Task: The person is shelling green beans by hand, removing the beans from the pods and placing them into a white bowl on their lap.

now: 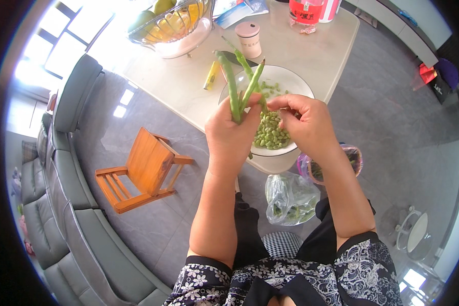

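My left hand (224,132) is closed round several long green pods (232,86) that stick up above its fingers. My right hand (309,125) has its thumb and fingers curled at a pod beside the left one, just over a white dark-rimmed dish (290,81). A heap of shelled green beans (269,133) fills the dish's near part, with a few loose beans farther back. The dish stands at the near corner of a pale table (331,46). Left of it lie a yellow object (211,75) and a dark item partly hidden by the pods.
A wire fruit basket (166,33), pink cup (248,38) and red container (303,13) stand behind. A plastic bag (290,201) and bin (352,158) sit below. A wooden chair (140,163) and grey sofa (61,204) are left; a white stool (415,229) is right.
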The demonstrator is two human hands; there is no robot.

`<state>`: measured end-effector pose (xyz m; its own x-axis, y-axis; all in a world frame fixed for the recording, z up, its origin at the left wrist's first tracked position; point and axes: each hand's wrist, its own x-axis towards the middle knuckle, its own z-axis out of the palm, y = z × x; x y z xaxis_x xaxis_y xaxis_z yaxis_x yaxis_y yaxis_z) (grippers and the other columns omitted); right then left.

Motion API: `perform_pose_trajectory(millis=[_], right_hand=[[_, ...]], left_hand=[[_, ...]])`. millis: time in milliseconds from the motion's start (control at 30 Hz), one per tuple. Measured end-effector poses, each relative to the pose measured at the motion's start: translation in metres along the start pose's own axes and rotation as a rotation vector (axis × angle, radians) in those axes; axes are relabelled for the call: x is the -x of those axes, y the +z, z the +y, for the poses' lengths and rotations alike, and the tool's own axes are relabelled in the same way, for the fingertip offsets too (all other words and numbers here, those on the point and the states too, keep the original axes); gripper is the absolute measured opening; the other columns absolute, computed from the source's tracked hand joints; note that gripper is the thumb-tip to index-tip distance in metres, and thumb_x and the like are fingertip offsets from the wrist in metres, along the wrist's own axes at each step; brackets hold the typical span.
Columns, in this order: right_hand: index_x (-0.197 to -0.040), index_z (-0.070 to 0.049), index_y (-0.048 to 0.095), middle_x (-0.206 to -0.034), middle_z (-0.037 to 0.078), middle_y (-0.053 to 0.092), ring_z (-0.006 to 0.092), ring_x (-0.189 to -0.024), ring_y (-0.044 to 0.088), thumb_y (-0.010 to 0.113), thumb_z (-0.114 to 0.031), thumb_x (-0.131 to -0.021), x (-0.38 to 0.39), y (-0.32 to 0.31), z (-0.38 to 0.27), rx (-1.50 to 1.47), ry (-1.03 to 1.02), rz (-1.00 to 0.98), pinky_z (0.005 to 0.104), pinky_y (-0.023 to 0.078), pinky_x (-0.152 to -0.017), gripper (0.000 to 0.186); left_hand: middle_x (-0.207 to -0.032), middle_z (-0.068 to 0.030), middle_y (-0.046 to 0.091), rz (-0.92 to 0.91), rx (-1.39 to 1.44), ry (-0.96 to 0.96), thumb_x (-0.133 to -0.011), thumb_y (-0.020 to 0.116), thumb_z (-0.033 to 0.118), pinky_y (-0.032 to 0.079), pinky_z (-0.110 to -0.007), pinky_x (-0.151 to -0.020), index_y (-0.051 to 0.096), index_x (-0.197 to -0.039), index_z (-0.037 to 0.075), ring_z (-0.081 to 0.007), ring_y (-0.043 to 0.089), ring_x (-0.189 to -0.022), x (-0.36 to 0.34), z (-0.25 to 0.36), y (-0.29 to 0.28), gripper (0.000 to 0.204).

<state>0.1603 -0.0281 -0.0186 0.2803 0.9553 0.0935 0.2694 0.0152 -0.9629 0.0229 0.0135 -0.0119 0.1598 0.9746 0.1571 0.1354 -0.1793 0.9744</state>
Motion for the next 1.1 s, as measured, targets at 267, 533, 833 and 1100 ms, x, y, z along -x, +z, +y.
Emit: perform_pose_trajectory(millis=[267, 533, 833, 1100], right_hand=[[-0.092, 0.002, 0.065, -0.074, 0.006, 0.065, 0.0099, -0.059, 0.056, 0.061, -0.011, -0.083, 0.003, -0.007, -0.001, -0.193, -0.077, 0.080, 0.0230, 0.045, -0.055, 0.017], [-0.085, -0.002, 0.061, -0.065, -0.002, 0.056, 0.0024, -0.049, 0.044, 0.066, -0.013, -0.079, 0.024, -0.054, -0.018, -0.459, 0.276, 0.041, 0.0171, 0.032, -0.043, 0.014], [-0.083, -0.003, 0.065, -0.074, 0.011, 0.064, 0.0208, -0.067, 0.061, 0.067, -0.016, -0.068, 0.081, -0.155, 0.125, 0.847, 0.464, -0.382, 0.0329, 0.047, -0.063, 0.020], [-0.090, -0.005, 0.067, -0.076, 0.011, 0.065, 0.0213, -0.067, 0.061, 0.066, -0.019, -0.074, 0.072, -0.133, 0.121, 0.569, 0.292, -0.145, 0.0311, 0.048, -0.061, 0.022]], left_hand=[[-0.075, 0.0002, 0.060, -0.212, 0.285, -0.184, -0.076, 0.063, -0.002, 0.034, -0.017, -0.047, 0.064, -0.092, 0.002, -0.0024, 0.046, -0.056, 0.009, 0.006, -0.007, 0.016], [-0.073, -0.0045, 0.061, -0.403, 0.355, -0.278, -0.089, 0.054, 0.016, 0.033, -0.018, -0.045, 0.063, -0.095, 0.001, -0.0048, 0.043, -0.051, 0.024, 0.016, 0.003, 0.018], [-0.074, -0.0072, 0.059, -0.370, 0.670, -0.410, -0.093, 0.045, 0.028, 0.026, -0.021, -0.038, 0.054, -0.104, 0.004, -0.0094, 0.042, -0.045, 0.025, 0.008, 0.001, 0.028], [-0.071, -0.0033, 0.055, -0.434, 0.590, -0.442, -0.091, 0.051, 0.024, 0.026, -0.021, -0.038, 0.055, -0.103, 0.003, -0.0082, 0.044, -0.048, 0.035, 0.010, 0.005, 0.024]])
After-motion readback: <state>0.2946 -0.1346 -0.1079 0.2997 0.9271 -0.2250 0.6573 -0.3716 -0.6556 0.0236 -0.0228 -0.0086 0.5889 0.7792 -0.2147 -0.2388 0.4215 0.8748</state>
